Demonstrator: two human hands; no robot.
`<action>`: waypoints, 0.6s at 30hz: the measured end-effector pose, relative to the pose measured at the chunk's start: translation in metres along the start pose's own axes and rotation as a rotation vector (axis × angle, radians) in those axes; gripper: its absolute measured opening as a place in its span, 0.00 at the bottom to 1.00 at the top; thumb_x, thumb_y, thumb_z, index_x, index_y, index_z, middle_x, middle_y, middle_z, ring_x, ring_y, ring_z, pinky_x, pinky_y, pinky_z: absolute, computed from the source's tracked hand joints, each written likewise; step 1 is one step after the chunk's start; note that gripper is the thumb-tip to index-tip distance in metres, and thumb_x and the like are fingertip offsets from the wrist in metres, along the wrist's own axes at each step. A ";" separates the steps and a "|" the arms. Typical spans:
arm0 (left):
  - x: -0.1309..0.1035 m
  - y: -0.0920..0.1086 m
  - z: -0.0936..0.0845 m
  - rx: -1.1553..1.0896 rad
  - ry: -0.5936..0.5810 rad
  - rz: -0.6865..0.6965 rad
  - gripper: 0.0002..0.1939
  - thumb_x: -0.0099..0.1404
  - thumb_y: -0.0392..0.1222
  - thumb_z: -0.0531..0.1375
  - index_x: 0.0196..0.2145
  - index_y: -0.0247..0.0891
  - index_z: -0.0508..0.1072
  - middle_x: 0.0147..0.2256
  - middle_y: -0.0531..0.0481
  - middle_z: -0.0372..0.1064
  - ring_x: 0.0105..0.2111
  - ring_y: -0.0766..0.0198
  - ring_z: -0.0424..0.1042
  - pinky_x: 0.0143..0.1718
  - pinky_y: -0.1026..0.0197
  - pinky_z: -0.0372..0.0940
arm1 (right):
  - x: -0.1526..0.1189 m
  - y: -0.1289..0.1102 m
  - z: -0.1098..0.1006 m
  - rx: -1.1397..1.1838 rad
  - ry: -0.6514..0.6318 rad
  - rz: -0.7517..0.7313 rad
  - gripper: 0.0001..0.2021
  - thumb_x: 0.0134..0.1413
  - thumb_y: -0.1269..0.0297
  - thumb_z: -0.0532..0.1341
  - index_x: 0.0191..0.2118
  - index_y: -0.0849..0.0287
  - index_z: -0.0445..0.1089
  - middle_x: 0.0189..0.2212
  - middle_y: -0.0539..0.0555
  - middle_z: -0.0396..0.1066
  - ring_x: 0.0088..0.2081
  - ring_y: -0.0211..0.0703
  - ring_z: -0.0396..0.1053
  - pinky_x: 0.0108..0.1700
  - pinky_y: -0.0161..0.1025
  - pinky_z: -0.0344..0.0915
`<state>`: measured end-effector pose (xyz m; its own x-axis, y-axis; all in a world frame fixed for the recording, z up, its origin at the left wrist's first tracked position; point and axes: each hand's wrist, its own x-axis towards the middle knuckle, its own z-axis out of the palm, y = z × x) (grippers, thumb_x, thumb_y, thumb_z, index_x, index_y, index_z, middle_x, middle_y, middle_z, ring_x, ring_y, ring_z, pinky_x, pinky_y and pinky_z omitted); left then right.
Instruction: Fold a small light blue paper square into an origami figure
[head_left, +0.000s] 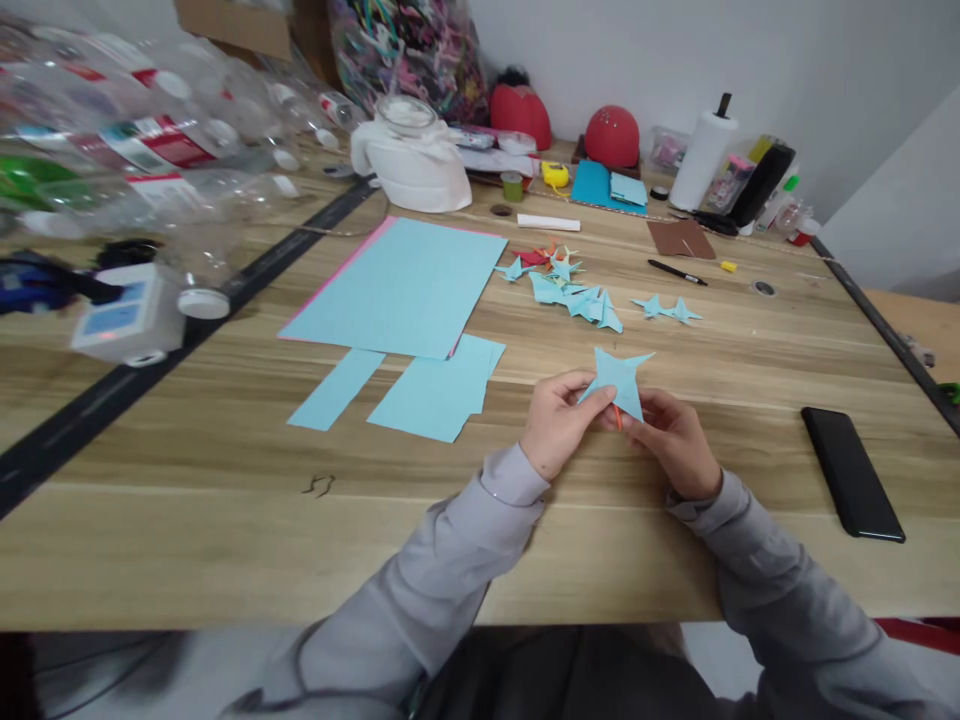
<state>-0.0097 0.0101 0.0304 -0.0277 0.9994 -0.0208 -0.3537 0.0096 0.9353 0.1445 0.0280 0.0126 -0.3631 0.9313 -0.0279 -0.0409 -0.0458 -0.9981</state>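
A light-blue folded paper star (616,378) with pointed corners is held between my two hands, just above the table. My left hand (561,418) pinches it from the left, thumb on top. At its lower right corner, my right hand (677,440) has closed fingers, with the tips partly hidden behind the paper. A short orange strip (619,417) shows under the star, between the hands. Beyond them lie several folded blue paper pieces (577,298), a small blue pair (666,309) and a red folded piece (529,258).
Blue paper sheets (405,285) and cut pieces (435,390) lie left of my hands. A black phone (853,472) is at the right. A pen (677,272) and brown card (681,240) lie farther back. Plastic bottles (150,140) and a white box (131,315) crowd the left.
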 end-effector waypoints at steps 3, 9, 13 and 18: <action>0.000 0.001 0.001 0.020 -0.020 -0.010 0.14 0.50 0.48 0.68 0.20 0.34 0.73 0.17 0.51 0.69 0.18 0.68 0.67 0.24 0.64 0.66 | 0.000 0.003 -0.001 0.057 -0.139 0.047 0.14 0.45 0.57 0.69 0.35 0.59 0.72 0.28 0.49 0.71 0.22 0.32 0.64 0.23 0.32 0.62; 0.000 0.001 0.001 -0.010 0.012 -0.029 0.13 0.48 0.47 0.69 0.23 0.33 0.75 0.20 0.50 0.70 0.20 0.67 0.68 0.22 0.64 0.65 | -0.002 0.006 0.003 0.195 -0.161 0.193 0.15 0.41 0.59 0.71 0.33 0.60 0.70 0.25 0.48 0.72 0.19 0.33 0.67 0.20 0.31 0.61; 0.004 0.006 -0.006 -0.071 0.163 0.058 0.10 0.47 0.43 0.69 0.24 0.34 0.76 0.25 0.51 0.73 0.23 0.67 0.70 0.28 0.63 0.68 | -0.003 0.001 0.004 0.232 0.032 0.256 0.18 0.35 0.60 0.74 0.33 0.61 0.71 0.18 0.46 0.69 0.18 0.32 0.64 0.21 0.30 0.60; 0.009 0.010 -0.013 -0.249 0.227 -0.022 0.12 0.42 0.40 0.71 0.22 0.32 0.74 0.24 0.52 0.72 0.26 0.67 0.71 0.27 0.64 0.69 | -0.006 -0.008 0.000 0.254 0.041 0.172 0.21 0.40 0.50 0.70 0.35 0.61 0.71 0.19 0.47 0.68 0.18 0.31 0.62 0.20 0.31 0.58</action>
<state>-0.0251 0.0192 0.0348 -0.2150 0.9660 -0.1438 -0.5729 -0.0055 0.8196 0.1469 0.0226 0.0211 -0.3467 0.9159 -0.2023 -0.2157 -0.2878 -0.9331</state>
